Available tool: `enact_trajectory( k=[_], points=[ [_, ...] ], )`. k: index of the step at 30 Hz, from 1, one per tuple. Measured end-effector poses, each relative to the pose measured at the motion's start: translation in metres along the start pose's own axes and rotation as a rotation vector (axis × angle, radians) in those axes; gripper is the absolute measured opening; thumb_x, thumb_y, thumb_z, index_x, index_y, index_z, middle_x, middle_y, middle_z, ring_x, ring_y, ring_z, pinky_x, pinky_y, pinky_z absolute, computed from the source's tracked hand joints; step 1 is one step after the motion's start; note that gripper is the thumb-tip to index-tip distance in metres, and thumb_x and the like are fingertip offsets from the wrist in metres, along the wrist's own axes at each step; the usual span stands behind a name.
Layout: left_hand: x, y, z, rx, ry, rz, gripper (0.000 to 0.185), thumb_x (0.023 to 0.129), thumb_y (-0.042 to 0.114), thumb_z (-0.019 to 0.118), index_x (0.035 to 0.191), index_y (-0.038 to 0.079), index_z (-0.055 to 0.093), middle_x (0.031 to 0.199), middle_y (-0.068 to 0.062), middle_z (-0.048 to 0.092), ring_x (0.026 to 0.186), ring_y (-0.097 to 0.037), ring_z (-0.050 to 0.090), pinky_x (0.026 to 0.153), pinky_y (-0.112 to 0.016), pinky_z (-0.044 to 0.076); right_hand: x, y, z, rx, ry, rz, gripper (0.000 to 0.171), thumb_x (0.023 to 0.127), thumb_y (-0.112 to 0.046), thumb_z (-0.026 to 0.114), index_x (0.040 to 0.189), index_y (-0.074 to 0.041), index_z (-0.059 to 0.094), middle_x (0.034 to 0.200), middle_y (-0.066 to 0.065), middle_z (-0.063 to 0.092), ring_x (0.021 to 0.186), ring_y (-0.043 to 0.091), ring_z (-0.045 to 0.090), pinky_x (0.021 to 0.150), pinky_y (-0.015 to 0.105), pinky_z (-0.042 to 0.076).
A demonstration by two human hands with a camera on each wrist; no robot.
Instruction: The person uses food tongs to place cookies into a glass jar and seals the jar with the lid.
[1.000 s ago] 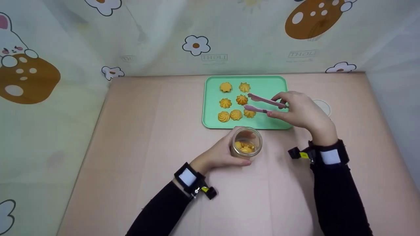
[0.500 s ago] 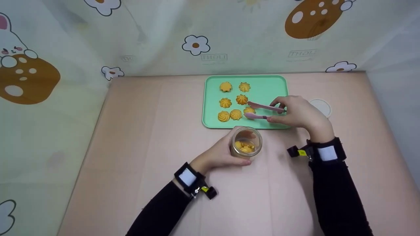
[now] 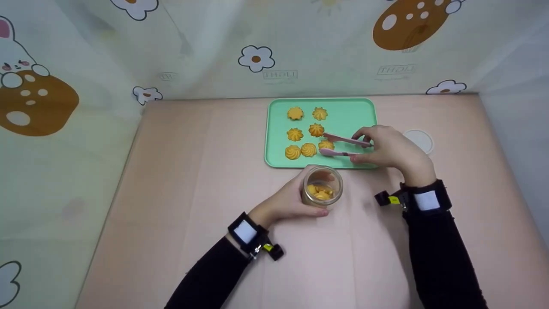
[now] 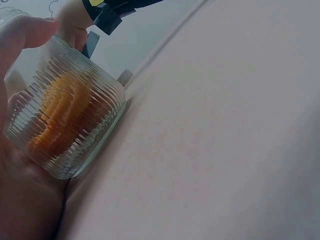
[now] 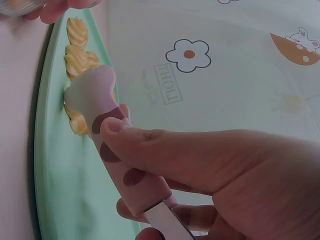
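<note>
Pink tabletop (image 3: 193, 180): tongs (image 3: 341, 146) are gripped by the right hand (image 3: 392, 148), tips pointing left around a cookie (image 3: 326, 145); the jar (image 3: 322, 187) is clasped upright by the left hand (image 3: 285, 201).

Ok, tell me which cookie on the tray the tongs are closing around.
The cookie at the right end of the front row: it sits between the tips of the pink tongs in the right hand; the other six lie apart.

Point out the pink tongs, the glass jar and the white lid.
pink tongs (image 3: 343, 146): head view, between the two arms, near the handle end.
glass jar (image 3: 322, 187): head view, on its open mouth.
white lid (image 3: 421, 140): head view, on its flat top.
</note>
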State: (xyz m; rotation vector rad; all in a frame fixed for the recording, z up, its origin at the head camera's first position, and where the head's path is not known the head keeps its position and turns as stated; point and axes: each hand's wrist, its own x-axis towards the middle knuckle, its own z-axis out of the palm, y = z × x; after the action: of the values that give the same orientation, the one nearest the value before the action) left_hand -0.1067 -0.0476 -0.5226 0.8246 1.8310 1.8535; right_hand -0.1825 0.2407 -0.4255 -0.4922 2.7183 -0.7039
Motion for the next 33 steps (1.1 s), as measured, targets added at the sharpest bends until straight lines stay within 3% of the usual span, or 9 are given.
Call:
enact_trajectory(
  k=[7,15,27,33],
  points=[
    [-0.0004,-0.0001,-0.0001,-0.003,0.001,0.003,0.092,0.078,0.014,0.099,0.155,0.025,0.049,0.148,0.004,0.062,0.143,-0.023,0.054,0.126,-0.040,0.039,0.0044,0.0018,0.0019,-0.017,-0.003,-0.030,0.052,0.097,-0.034,0.086,0.136,-0.003,0.071,0.125,0.023,0.072,0.116,0.040,0.065,0.099,0.062,0.053],
    [-0.0008,0.0001,0.0000,0.004,0.001,0.001,0.091,0.079,0.014,0.098,0.155,0.025,0.049,0.148,0.001,0.062,0.143,-0.022,0.055,0.126,-0.040,0.039,0.0085,0.0039,0.0053,-0.046,0.100,-0.020,0.048,0.100,-0.034,0.080,0.133,0.000,0.072,0.115,0.023,0.074,0.110,0.042,0.067,0.092,0.061,0.054],
    [-0.0012,-0.0006,-0.0001,0.006,0.007,-0.004,0.091,0.079,0.012,0.099,0.155,0.023,0.049,0.148,0.004,0.062,0.143,-0.020,0.054,0.127,-0.040,0.038,0.0081,0.0067,0.0033,-0.016,0.144,-0.038,0.030,0.105,-0.025,0.076,0.121,0.000,0.075,0.110,0.023,0.075,0.099,0.040,0.068,0.086,0.058,0.054],
    [-0.0006,-0.0007,-0.0002,0.009,0.001,-0.012,0.091,0.079,0.015,0.099,0.155,0.027,0.049,0.149,0.004,0.062,0.143,-0.020,0.054,0.126,-0.040,0.039,0.0068,0.0052,0.0014,-0.022,0.132,-0.031,0.038,0.102,-0.028,0.079,0.127,0.000,0.073,0.113,0.023,0.073,0.103,0.040,0.068,0.088,0.059,0.054]
  ],
)
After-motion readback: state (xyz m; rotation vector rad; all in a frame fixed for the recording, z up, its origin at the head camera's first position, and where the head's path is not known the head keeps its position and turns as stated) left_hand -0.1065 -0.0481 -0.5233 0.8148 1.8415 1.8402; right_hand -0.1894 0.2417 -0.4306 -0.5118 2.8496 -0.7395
